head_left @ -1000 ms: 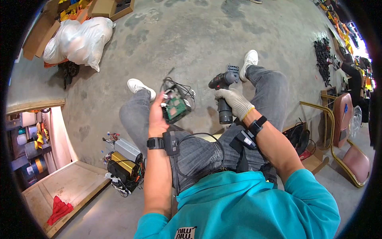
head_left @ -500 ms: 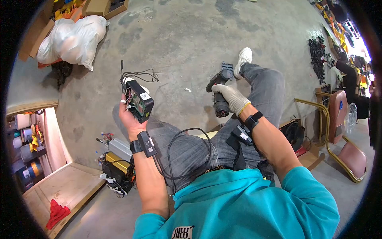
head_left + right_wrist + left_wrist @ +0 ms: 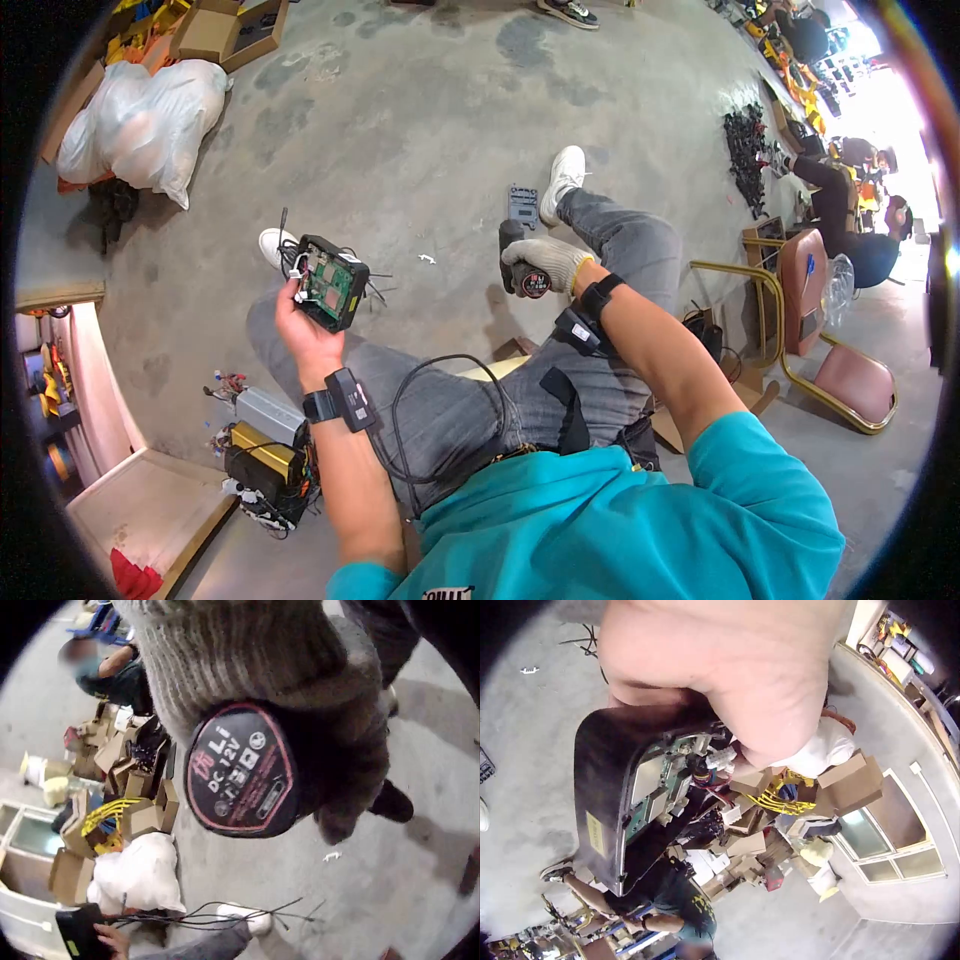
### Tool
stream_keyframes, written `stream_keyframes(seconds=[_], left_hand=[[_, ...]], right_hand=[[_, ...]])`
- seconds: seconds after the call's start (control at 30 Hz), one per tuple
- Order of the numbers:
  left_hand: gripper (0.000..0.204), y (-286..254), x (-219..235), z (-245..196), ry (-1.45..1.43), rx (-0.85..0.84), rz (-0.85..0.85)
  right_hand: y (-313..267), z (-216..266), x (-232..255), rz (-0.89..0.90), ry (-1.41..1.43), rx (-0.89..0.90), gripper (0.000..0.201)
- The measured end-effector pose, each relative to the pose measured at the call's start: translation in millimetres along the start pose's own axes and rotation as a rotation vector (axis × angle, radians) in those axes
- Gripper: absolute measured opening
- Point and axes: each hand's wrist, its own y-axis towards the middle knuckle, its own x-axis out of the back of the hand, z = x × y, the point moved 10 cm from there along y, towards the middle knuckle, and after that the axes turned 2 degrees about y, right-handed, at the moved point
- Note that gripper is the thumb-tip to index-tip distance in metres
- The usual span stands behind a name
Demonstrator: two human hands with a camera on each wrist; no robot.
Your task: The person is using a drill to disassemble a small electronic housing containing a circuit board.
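An open black case with a green circuit board (image 3: 330,283) lies in the bare left hand (image 3: 312,340), its board side facing up, with black cables trailing behind it. In the left wrist view the hand (image 3: 727,667) grips one edge of the case (image 3: 604,795); its fingertips are hidden there. The gloved right hand (image 3: 550,262) holds a cordless drill (image 3: 510,240) by its handle. The drill's battery base (image 3: 244,772) faces the right wrist camera, under the glove (image 3: 247,660). A grey bit case (image 3: 522,204) lies on the floor just beyond the drill.
On the floor at left are metal boxes with wires (image 3: 265,450) and a white bag (image 3: 150,130). A chair (image 3: 800,290) stands at right, beside black parts (image 3: 746,160). A small white scrap (image 3: 427,259) lies between the feet. Another person's shoe (image 3: 570,12) shows at the top.
The left hand has moved the circuit case leftward and turned its board side up. The right hand has tilted the drill so its base faces up, away from the bit case.
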Motion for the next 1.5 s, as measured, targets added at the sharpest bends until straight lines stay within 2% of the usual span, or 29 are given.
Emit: stream_keyframes(seconds=[0.07, 0.1, 0.13, 0.2, 0.23, 0.27, 0.33, 0.4, 0.47, 0.53, 0.67, 0.73, 0.8, 0.87, 0.93, 1.13, 1.2, 1.27, 1.33, 1.5], left_hand=[[0.029, 1, 4, 4, 0.040, 0.013, -0.047], [0.027, -1, 4, 7, 0.085, 0.027, -0.086], [0.025, -1, 7, 9, 0.129, 0.040, -0.127], [0.025, 2, 8, 9, 0.145, 0.027, -0.136], [0.025, 1, 7, 7, 0.156, 0.010, -0.140], [0.026, 0, 6, 6, 0.165, -0.012, -0.145], [0.034, 0, 11, 7, 0.154, 0.011, -0.161], [0.036, -1, 13, 5, 0.178, -0.020, -0.176], [0.035, -3, 13, 5, 0.191, -0.027, -0.199], [0.035, -5, 13, 6, 0.232, -0.023, -0.241], [0.036, -8, 16, 12, 0.356, 0.019, -0.321], [0.037, -12, 15, 10, 0.398, 0.003, -0.405], [0.042, -11, 13, 13, 0.435, 0.032, -0.419], [0.047, -14, 19, 14, 0.433, 0.058, -0.485], [0.050, -11, 14, 16, 0.415, 0.072, -0.463], [0.053, -16, 11, 15, 0.467, 0.095, -0.573], [0.049, -14, 9, 17, 0.470, 0.105, -0.546], [0.046, -13, 9, 17, 0.483, 0.108, -0.539], [0.046, -13, 7, 18, 0.465, 0.133, -0.494], [0.045, -12, 1, 17, 0.465, 0.113, -0.499]], right_hand=[[0, 17, 23, 0.002, 0.047, -0.282, 0.026], [8, 42, 32, -0.017, -0.226, 0.047, 0.034], [11, 57, 36, -0.015, -0.230, 0.044, 0.034], [9, 28, 57, -0.178, 0.096, -0.534, 0.039], [18, 15, 53, -0.188, 0.335, -0.489, 0.037], [24, 10, 54, -0.178, 0.329, -0.485, 0.037], [34, -9, 47, -0.205, 0.629, -0.590, 0.033], [50, -14, 48, -0.214, 0.590, -0.571, 0.036], [61, -16, 65, -0.331, 0.473, -0.521, 0.033], [84, -33, 89, -0.381, -0.009, -0.518, 0.048], [125, -48, 102, -0.395, -0.100, -0.538, 0.053], [136, -62, 119, -0.575, -0.238, -0.478, 0.057], [152, -104, 115, -0.509, -0.271, -0.513, 0.059], [154, -113, 117, -0.544, -0.367, -0.490, 0.058], [157, -121, 111, -0.527, -0.373, -0.486, 0.060], [146, -139, 92, -0.603, -0.381, -0.542, 0.062], [151, -152, 80, -0.551, -0.218, -0.576, 0.064], [155, -156, 75, -0.480, -0.200, -0.602, 0.066], [151, -170, 65, -0.414, -0.184, -0.749, 0.062], [145, -177, 56, -0.338, -0.314, -0.694, 0.050]])
